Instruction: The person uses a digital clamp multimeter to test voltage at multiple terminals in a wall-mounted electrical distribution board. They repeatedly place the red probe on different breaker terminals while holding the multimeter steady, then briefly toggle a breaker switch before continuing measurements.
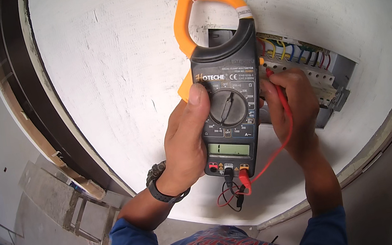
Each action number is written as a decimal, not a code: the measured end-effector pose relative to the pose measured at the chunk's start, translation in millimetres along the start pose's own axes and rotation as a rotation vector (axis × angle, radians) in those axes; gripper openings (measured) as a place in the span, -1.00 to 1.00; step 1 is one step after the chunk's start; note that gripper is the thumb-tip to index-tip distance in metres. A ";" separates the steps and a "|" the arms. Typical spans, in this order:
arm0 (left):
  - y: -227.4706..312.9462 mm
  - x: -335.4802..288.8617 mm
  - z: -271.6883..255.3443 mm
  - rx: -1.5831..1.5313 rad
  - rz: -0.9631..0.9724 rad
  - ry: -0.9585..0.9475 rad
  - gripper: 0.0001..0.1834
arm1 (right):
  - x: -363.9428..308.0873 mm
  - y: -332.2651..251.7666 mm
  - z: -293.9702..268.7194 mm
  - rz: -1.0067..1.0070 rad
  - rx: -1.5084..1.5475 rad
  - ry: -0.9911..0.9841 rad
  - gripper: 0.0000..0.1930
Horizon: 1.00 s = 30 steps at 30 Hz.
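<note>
My left hand [185,134] is wrapped round the side of a clamp meter [228,132], with the thumb on its front. The meter has a black body, an orange jaw, a dial and a small lit display, and it is held upright. My right hand [296,106] grips a red test probe [269,72], its tip up beside the breakers in an open distribution box [319,74]. A red lead [282,146] loops from the probe to a red plug at the meter's bottom. A black plug [228,174] sits beside it, with a black lead hanging below. The meter hides part of the box.
Red, yellow, green and blue wires [297,51] run along the top of the breaker row. The box is set in a white wall [114,58]. To the left are a dark door frame [30,92] and a wooden stand [87,214] on the floor.
</note>
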<state>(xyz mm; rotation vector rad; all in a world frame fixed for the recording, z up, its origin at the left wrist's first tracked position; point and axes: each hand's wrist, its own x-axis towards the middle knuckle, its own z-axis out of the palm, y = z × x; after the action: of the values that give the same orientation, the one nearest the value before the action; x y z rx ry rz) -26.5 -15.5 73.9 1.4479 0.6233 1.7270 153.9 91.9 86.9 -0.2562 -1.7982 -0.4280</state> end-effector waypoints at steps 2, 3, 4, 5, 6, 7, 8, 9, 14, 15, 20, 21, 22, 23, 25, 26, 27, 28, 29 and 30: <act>-0.8 0.8 0.0 -0.007 0.007 0.005 -0.10 | 1.4 0.2 0.4 -0.020 0.004 0.021 -0.71; -0.9 1.3 0.3 -0.008 0.012 0.009 -0.10 | 2.1 0.2 0.2 -0.031 0.003 0.017 -0.71; -0.1 0.7 0.7 -0.028 0.008 0.011 -0.10 | 3.2 0.0 -0.4 -0.041 -0.001 0.015 -0.71; 0.4 0.5 1.2 -0.047 0.007 0.012 -0.09 | 4.3 0.4 -1.7 -0.050 -0.008 0.017 -0.71; 0.7 0.6 1.9 -0.056 0.003 0.014 -0.09 | 5.4 0.3 -2.3 -0.051 -0.010 0.013 -0.71; 1.5 0.3 1.9 -0.102 0.011 -0.006 -0.13 | 5.9 -0.4 -1.7 -0.048 -0.014 0.013 -0.70; 2.8 -0.6 0.7 -0.138 0.015 -0.022 -0.17 | 6.2 -0.9 -1.2 -0.048 -0.015 0.017 -0.70; 3.6 -1.3 -0.7 -0.169 0.012 -0.038 -0.21 | 6.2 -0.9 -1.0 -0.053 -0.018 0.018 -0.70; -4.9 -3.2 -4.4 -0.192 0.052 -0.010 -0.15 | 1.2 3.1 2.2 -0.065 -0.036 0.023 -0.74; -7.3 -5.0 -3.2 -0.255 0.035 0.010 -0.15 | -1.2 3.9 1.8 -0.043 -0.005 0.022 -0.75; -5.9 -2.5 -4.0 -0.171 0.073 0.085 -0.26 | -2.1 11.4 3.6 -0.054 0.031 0.128 -0.71; -5.3 -3.4 -4.3 -0.142 0.068 0.077 -0.26 | -2.2 11.4 2.0 -0.090 0.024 0.147 -0.70; -6.6 -3.4 -4.1 -0.078 0.116 0.104 -0.25 | -4.0 10.0 -1.4 -0.151 0.039 0.204 -0.69; -7.0 -5.4 -4.2 -0.011 0.082 0.230 -0.23 | -9.9 4.6 -7.1 -0.061 0.003 0.140 -0.68; -9.9 -9.1 -2.3 0.009 0.120 0.140 -0.21 | -26.6 -13.7 -22.2 -0.003 -0.079 0.192 -0.67; -13.0 -11.1 0.1 0.073 0.134 0.214 -0.19 | -35.0 -25.4 -28.5 -0.019 -0.138 0.258 -0.67; -17.2 -13.0 3.7 0.137 0.148 0.293 -0.17 | -43.6 -37.9 -35.0 -0.040 -0.193 0.320 -0.67; -22.5 -14.8 8.8 0.105 0.138 0.253 -0.16 | -52.6 -50.3 -42.2 -0.040 -0.253 0.350 -0.69; -27.1 -16.8 13.8 0.063 0.123 0.196 -0.15 | -63.1 -63.7 -49.5 -0.042 -0.306 0.374 -0.71; -33.1 -18.8 20.5 0.014 0.096 0.123 -0.14 | -73.4 -78.7 -54.4 -0.023 -0.345 0.380 -0.73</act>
<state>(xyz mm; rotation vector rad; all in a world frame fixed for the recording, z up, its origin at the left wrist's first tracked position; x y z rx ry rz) 2.5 -14.1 41.9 1.4089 0.6407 1.9016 190.8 1.4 16.3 -0.3665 -1.3515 -0.7523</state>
